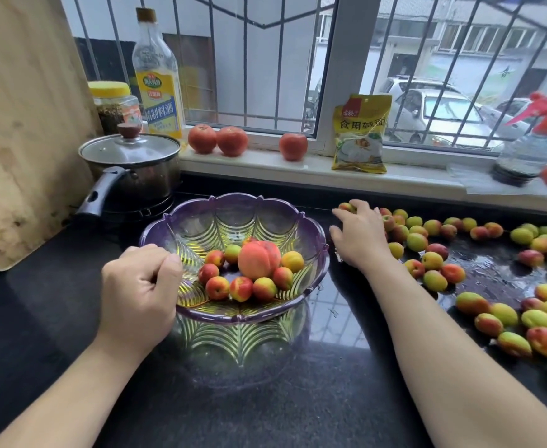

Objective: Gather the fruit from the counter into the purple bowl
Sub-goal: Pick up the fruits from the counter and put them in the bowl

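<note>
Reaching right of the purple bowl (233,202), right hand (359,236) fingers (340,215) cover small apricots (346,207); grip unclear. Left hand (139,286) pinches the rim. Fruit looks light, soft, wet: cup gently.

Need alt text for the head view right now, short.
Left hand grips the rim of the purple bowl, which holds one peach among small apricots; right hand reaches over apricots scattered on the wet black counter.
</note>
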A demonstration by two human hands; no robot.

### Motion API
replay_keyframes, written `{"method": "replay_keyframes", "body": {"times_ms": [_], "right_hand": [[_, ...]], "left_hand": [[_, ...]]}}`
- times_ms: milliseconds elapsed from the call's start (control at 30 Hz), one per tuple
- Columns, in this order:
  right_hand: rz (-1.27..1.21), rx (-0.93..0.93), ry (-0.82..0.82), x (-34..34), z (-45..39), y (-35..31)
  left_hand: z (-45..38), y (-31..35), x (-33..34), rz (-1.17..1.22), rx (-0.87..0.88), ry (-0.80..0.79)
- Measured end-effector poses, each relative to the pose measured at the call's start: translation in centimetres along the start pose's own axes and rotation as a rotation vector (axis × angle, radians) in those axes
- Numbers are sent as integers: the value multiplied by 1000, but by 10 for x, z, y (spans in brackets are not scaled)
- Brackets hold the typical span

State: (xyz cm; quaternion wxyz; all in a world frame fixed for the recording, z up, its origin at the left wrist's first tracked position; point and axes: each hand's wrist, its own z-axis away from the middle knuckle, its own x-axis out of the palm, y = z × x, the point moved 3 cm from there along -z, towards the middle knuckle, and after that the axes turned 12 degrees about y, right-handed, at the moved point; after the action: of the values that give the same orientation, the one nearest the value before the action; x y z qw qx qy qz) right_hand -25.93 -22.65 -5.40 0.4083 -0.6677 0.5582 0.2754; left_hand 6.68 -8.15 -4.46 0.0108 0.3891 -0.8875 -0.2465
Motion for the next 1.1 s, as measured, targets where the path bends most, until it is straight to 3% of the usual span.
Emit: {"method": "replay_keyframes", "body": {"times_ms": [67,133,233,333,500,733,833,933,1000,1100], "right_hand": [[-264,24,152,-22,-1,-6],[-536,124,198,-58,-4,-18],[-762,173,-23,-114,1,-44],[-585,40,-266,-131,13,-65],[-120,-319,-263,-93,18,-84],[4,-475,-300,-71,26,-91],[-217,-311,-273,-87,20,-84],[-361,-68,-120,-103,7,-58],[-300,52,-84,-105,0,-32],[-96,226,-173,-98,-3,7]], "left_hand": [[0,0,0,-4,-6,-3],[0,-1,0,-4,-16,-6],[0,-1,-1,5,-28,-7],[0,-1,-2,27,-49,-14],[1,-3,-3,30,-85,-12],[0,-6,-5,-42,-106,37],[-1,-10,-7,-88,-123,50],[1,-11,-7,-57,-189,55],[1,-10,-6,-41,-216,65],[0,-10,-7,-29,-222,64]]}}
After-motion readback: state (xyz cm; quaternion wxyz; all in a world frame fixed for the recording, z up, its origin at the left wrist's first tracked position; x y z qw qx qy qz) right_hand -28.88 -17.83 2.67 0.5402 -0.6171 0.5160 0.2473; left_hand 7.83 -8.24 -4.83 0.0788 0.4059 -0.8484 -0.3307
